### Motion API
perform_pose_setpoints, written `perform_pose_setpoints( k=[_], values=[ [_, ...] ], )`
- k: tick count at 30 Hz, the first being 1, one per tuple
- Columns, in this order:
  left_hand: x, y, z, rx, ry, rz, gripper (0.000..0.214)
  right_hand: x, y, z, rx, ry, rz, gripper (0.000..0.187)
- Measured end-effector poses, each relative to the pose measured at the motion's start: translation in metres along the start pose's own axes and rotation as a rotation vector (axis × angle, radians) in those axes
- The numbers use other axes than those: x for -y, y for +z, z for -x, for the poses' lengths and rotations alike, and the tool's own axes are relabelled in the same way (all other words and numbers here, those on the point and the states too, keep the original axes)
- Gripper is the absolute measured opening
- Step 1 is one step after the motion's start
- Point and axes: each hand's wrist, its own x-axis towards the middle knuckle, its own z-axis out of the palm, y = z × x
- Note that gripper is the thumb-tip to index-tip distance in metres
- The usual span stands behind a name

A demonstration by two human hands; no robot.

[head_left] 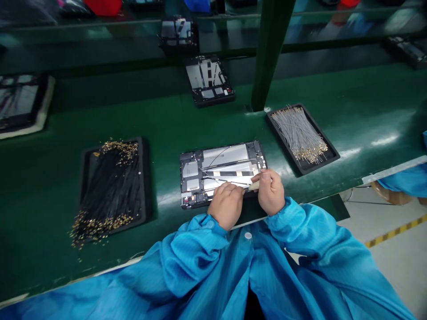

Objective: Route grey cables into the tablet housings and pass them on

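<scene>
An opened tablet chassis (220, 173) lies flat on the green workbench (207, 126), showing silver panels and thin dark cables. My right hand (271, 192) is shut on a small pale-handled tool (253, 186), whose tip reaches toward the tablet's lower edge. My left hand (227, 205) rests on that edge with its fingers curled, and they hide whatever lies beneath them. To the left lies a black tray (142, 178) of black cables with gold ends (113, 191). To the right, a black tray (320, 162) holds grey cables with gold ends (300, 135).
Several more opened tablets (208, 80) lie farther along the bench and on a shelf beyond it. A green post (268, 53) rises behind the right tray. A co-worker's blue sleeve (405, 180) shows at the right, above a pale floor (396, 266).
</scene>
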Motion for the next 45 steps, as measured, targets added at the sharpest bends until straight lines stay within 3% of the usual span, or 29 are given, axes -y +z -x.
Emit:
perform_pose_setpoints(
  k=[11, 18, 21, 27, 32, 34, 37, 45],
  values=[
    [0.0, -0.002, -0.001, 0.031, -0.003, 0.027, 0.021, 0.005, -0.005, -0.002, 0.078, -0.068, 0.086, 0.025],
    [0.004, 0.001, 0.002, 0.055, -0.001, 0.058, 0.022, 0.034, -0.004, -0.016, 0.433, -0.427, 0.447, 0.035],
    [0.006, 0.004, 0.003, 0.081, 0.011, 0.049, 0.023, 0.034, 0.002, -0.016, 0.485, -0.526, 0.558, 0.038],
    [0.002, 0.0, -0.003, 0.083, -0.009, 0.01, 0.02, 0.021, 0.007, -0.017, 0.39, -0.449, 0.462, 0.032],
    [-0.002, -0.001, -0.004, 0.041, -0.007, -0.008, 0.022, 0.013, 0.003, -0.019, 0.121, -0.044, 0.172, 0.03],
    [-0.002, 0.001, -0.003, 0.003, -0.013, -0.003, 0.023, 0.009, 0.002, -0.014, -0.002, 0.045, 0.069, 0.031],
    [-0.001, 0.003, -0.001, -0.014, -0.022, 0.009, 0.023, 0.005, 0.003, -0.007, -0.097, 0.071, -0.013, 0.031],
    [0.001, 0.0, -0.003, 0.001, 0.02, -0.006, 0.022, 0.001, 0.006, -0.003, -0.083, 0.012, -0.049, 0.027]
  ],
)
